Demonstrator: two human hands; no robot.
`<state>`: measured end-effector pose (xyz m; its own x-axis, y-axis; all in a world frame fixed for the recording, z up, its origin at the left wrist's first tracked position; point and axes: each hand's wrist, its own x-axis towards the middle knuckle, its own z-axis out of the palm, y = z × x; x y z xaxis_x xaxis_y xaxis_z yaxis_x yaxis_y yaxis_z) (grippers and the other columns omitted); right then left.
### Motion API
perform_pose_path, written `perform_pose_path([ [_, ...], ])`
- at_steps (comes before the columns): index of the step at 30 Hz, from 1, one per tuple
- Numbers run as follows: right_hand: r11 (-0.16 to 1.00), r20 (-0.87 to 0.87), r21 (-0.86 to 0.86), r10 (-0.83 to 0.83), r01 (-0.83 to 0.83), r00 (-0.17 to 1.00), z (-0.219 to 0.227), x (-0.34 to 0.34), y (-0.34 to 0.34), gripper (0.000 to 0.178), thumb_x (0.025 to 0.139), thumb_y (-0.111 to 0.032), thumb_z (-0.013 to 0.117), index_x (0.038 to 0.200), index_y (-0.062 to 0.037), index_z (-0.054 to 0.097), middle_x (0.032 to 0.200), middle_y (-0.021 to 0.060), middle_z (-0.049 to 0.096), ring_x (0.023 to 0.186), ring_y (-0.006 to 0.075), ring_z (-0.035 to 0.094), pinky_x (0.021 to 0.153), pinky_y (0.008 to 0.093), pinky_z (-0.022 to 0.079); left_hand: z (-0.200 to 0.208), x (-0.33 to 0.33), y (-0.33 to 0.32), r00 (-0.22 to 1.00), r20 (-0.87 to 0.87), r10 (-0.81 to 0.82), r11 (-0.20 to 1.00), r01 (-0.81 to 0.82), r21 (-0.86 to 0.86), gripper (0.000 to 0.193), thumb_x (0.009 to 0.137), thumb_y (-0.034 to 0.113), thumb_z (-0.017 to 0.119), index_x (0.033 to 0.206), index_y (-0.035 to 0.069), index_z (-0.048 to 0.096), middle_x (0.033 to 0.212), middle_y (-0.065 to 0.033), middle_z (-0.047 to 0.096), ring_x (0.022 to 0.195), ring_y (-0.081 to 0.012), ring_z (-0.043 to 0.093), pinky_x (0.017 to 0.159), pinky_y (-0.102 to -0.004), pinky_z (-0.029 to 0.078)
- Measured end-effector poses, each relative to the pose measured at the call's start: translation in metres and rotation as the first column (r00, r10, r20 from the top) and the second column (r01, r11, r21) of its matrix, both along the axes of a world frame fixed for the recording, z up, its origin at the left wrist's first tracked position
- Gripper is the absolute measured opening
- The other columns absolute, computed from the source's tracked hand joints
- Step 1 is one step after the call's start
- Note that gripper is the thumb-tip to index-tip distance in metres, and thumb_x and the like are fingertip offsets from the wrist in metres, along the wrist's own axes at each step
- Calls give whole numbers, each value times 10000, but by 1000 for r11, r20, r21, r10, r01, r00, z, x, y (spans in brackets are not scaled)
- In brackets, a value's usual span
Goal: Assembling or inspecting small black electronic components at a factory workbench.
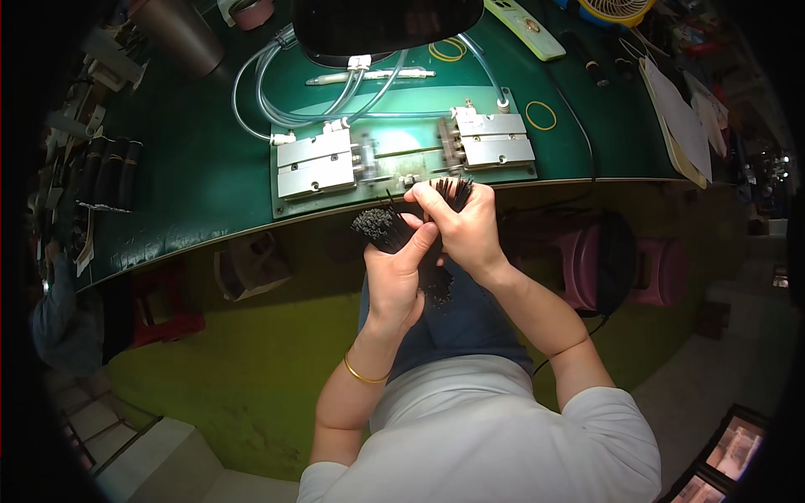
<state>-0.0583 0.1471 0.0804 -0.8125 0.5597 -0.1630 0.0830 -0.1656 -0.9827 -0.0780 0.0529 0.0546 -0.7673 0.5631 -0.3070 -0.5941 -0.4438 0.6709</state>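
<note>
My left hand (pixel 392 281) is closed around a thick bundle of thin black wires (pixel 376 228), their cut ends fanned out at its upper left. Close beside it, my right hand (pixel 470 226) grips a smaller bunch of black wires (pixel 454 194), whose tips stick up past the fingers. Both thumbs are almost together, and more black strands hang below toward my lap. Just beyond my hands, at the table's front edge, is a fixture with two silver metal blocks: a left block (pixel 316 163) and a right block (pixel 493 140). The parts between them are partly blurred.
Clear air tubes (pixel 267 92) loop behind the fixture. On the green table (pixel 189 159) are a pen (pixel 369 76), rubber bands (pixel 541 116), a dark cup (pixel 178 35), and wrapped black bundles (pixel 111 172) at left. Papers (pixel 675 117) lie at right; pink stools (pixel 587 264) stand below.
</note>
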Motion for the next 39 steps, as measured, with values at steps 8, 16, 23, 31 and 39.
perform_pose_path([
  [8,999,-22,42,22,-22,1000,-5,0,3,192,819,-134,547,741,26,619,519,15,531,530,81,583,343,187,398,1,1,1,1000,11,-6,1000,6,5,70,785,23,590,758,19,525,715,-46,546,558,-121,502,502,-235,429],
  [16,999,4,-43,10,-9,1000,-3,0,3,192,811,-141,567,706,14,610,523,16,538,517,79,580,302,184,363,3,0,-1,1000,9,-13,996,12,85,39,797,20,565,789,6,529,744,-64,557,597,-144,525,536,-259,449],
  [23,997,1,17,72,-72,997,3,5,2,197,806,-140,580,679,9,600,535,15,549,421,48,491,298,188,331,7,3,-9,995,95,18,994,-28,110,118,794,-13,529,910,-28,551,822,-101,579,677,-184,570,580,-293,485],
  [31,979,-126,130,173,-157,977,2,11,4,184,809,-108,562,674,7,608,517,2,529,397,43,448,328,188,325,9,4,-11,999,45,-15,996,11,86,127,795,-5,535,919,-30,550,818,-87,580,671,-176,568,582,-288,482],
  [39,994,-63,72,82,-77,995,1,6,0,163,808,-116,559,732,11,628,523,3,532,396,43,450,314,191,323,1,4,-11,997,78,-25,994,17,106,113,806,9,536,912,-25,551,811,-83,579,667,-169,567,598,-281,482],
])
